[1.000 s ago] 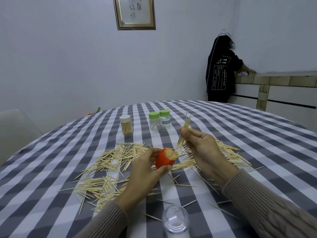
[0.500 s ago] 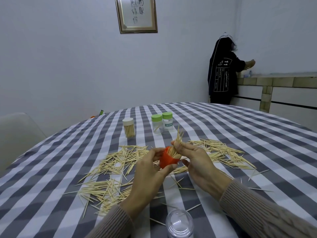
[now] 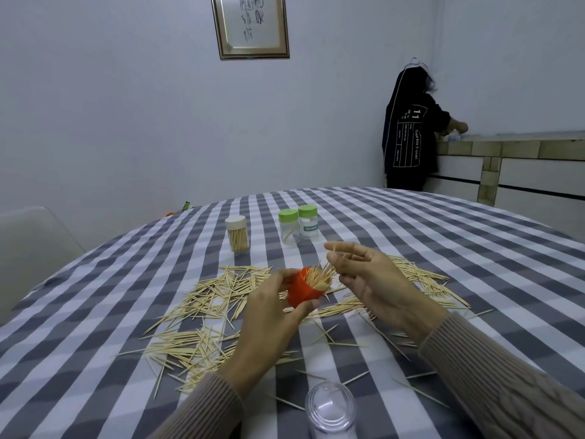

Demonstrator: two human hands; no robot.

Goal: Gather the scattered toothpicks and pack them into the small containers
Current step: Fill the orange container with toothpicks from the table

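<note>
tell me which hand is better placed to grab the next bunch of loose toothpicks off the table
Right. The right hand is open beside the orange container, just above the loose toothpicks on that side. The left hand grips the container, which already bristles with toothpicks.

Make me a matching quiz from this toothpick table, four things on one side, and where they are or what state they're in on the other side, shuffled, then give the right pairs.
Things:
1. orange container
2. white-lidded jar
3. green-lidded jars
4. clear container

Place or state:
A. stands closed at the far left, full of toothpicks
B. gripped in the left hand, toothpicks sticking out of its mouth
C. near table edge, closest to the camera
D. two side by side, nearly empty

Pairs: 1-B, 2-A, 3-D, 4-C
</note>
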